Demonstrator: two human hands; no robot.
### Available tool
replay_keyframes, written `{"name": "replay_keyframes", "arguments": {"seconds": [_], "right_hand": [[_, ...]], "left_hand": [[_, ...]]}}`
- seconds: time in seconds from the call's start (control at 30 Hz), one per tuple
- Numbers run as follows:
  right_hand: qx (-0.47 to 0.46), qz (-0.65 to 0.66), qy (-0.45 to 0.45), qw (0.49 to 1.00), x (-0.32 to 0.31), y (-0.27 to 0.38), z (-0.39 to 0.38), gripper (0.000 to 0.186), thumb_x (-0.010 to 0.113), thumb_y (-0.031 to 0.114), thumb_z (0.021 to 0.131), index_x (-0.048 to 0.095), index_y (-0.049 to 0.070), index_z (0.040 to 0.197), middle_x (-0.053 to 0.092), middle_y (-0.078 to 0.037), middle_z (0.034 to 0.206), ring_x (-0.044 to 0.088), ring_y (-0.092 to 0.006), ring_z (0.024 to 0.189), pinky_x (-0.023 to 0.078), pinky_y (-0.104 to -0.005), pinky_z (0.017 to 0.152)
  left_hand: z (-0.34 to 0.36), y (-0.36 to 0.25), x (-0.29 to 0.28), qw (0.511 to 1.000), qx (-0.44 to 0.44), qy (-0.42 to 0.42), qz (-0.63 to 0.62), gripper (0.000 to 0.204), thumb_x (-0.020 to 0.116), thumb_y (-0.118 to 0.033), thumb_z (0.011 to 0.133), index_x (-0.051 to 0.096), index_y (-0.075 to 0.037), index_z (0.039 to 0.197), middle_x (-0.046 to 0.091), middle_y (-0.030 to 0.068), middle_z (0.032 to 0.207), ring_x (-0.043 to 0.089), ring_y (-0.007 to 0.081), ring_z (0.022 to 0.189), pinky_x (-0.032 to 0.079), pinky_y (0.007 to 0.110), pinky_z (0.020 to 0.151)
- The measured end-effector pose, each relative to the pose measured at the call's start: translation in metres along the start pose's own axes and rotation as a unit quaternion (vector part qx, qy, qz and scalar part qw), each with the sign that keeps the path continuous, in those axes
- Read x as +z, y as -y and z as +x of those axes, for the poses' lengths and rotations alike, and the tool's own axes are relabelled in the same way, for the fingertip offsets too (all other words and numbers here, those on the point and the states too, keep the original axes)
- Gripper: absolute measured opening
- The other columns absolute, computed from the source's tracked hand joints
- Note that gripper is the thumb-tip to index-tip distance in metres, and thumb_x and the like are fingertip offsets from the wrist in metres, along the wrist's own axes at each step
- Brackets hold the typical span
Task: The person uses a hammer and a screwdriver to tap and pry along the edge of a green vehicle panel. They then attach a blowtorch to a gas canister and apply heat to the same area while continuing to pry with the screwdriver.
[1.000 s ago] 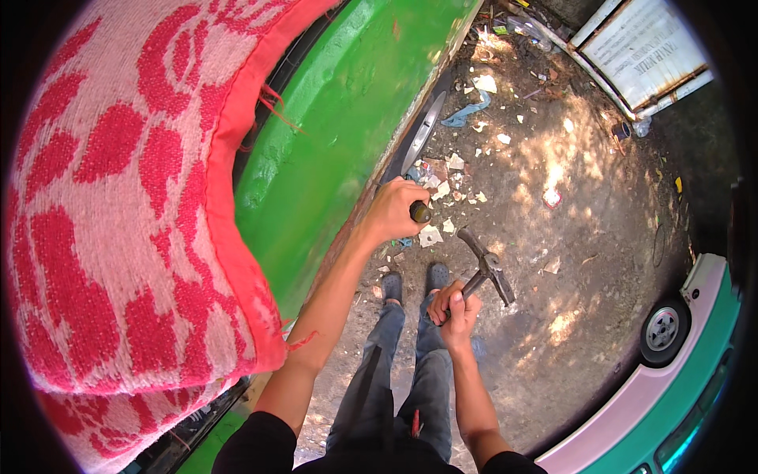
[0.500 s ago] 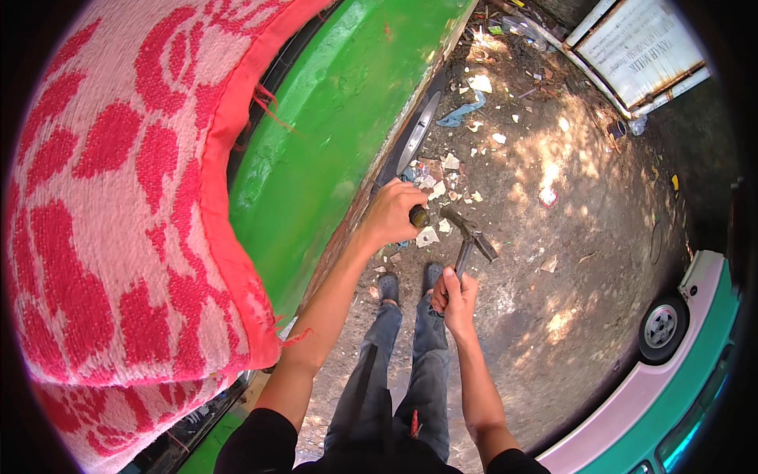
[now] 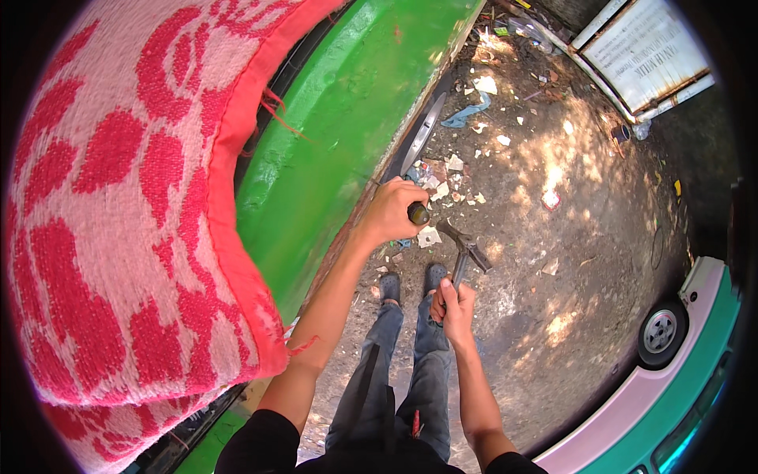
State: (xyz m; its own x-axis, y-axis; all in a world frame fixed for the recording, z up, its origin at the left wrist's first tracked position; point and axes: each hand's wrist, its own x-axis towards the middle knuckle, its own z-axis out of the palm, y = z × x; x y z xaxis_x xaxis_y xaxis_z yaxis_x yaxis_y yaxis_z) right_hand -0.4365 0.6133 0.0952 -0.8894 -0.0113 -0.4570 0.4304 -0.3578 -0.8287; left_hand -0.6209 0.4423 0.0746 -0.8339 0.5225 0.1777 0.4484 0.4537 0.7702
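My left hand (image 3: 388,212) is closed around a tool with a thick, dark round handle (image 3: 418,213), held against the lower edge of the green vehicle body panel (image 3: 316,150). Only the handle's butt end shows; the rest is hidden by my fingers and the panel, so its kind cannot be told. In my right hand (image 3: 455,308) is a metal claw hammer (image 3: 466,246), gripped by its shaft with the thumb along it. The hammer's head is just right of the handle's end, with a small gap between them.
A red and pink patterned towel (image 3: 110,205) drapes over the vehicle at left. Broken pale chips (image 3: 454,163) and a blue rag (image 3: 467,110) litter the dirt ground. A white rusty-framed sign (image 3: 647,51) stands far right; a pink and teal car (image 3: 687,347) is at lower right.
The hammer head has shifted slightly left and toward me, still apart from the handle's end. My left hand has kept its place at the panel's edge. The view has moved slightly.
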Motion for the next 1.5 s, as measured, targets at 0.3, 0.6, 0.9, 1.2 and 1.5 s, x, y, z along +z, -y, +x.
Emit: {"name": "replay_keyframes", "arguments": {"seconds": [0.3,0.6,0.9,1.2,1.5], "right_hand": [[0.009,-0.031,0.004,0.999,0.001,-0.001,0.002,0.044,0.057,0.032,0.108,0.044,0.007,0.073,0.042,0.0,0.055,0.041,-0.0084,0.044,0.033,-0.0266,0.042],[0.004,-0.023,0.007,1.0,0.0,0.001,0.005,0.043,0.059,0.026,0.107,0.047,0.007,0.071,0.045,0.001,0.057,0.042,-0.0068,0.046,0.034,-0.026,0.042],[-0.037,-0.219,-0.02,0.975,-0.021,-0.031,0.008,0.028,0.069,0.016,0.096,0.062,0.001,0.074,0.053,-0.003,0.058,0.048,-0.0118,0.048,0.037,-0.0345,0.048],[-0.171,-0.373,0.104,0.906,-0.015,-0.013,0.008,0.014,0.073,0.014,0.082,0.068,0.002,0.081,0.059,-0.014,0.062,0.054,-0.0317,0.051,0.039,-0.0396,0.053],[-0.19,-0.409,0.159,0.878,0.001,-0.016,0.006,0.018,0.075,0.017,0.08,0.068,0.001,0.082,0.059,-0.016,0.061,0.06,-0.0334,0.053,0.046,-0.04,0.052]], "left_hand": [[-0.017,0.012,0.012,1.0,0.0,-0.009,-0.004,0.025,0.081,-0.011,0.06,0.061,-0.003,0.073,0.064,0.0113,0.073,0.064,0.0333,0.078,0.045,0.042,0.074],[-0.015,0.01,0.019,0.999,0.03,-0.029,0.007,0.031,0.081,-0.007,0.052,0.058,-0.006,0.072,0.06,0.006,0.069,0.059,0.028,0.072,0.042,0.038,0.072],[-0.03,0.012,0.01,0.993,0.063,-0.099,-0.031,0.025,0.077,-0.002,0.057,0.055,-0.005,0.067,0.058,0.0066,0.07,0.059,0.0274,0.072,0.043,0.038,0.071],[-0.066,0.014,0.008,0.98,0.053,-0.169,-0.087,0.023,0.074,0.009,0.065,0.054,-0.001,0.07,0.058,0.0081,0.075,0.061,0.0277,0.078,0.049,0.04,0.071],[-0.081,0.025,0.012,0.984,0.101,-0.146,-0.022,0.026,0.078,0.011,0.064,0.056,-0.001,0.071,0.06,0.0086,0.08,0.064,0.0284,0.081,0.053,0.04,0.071]]}}
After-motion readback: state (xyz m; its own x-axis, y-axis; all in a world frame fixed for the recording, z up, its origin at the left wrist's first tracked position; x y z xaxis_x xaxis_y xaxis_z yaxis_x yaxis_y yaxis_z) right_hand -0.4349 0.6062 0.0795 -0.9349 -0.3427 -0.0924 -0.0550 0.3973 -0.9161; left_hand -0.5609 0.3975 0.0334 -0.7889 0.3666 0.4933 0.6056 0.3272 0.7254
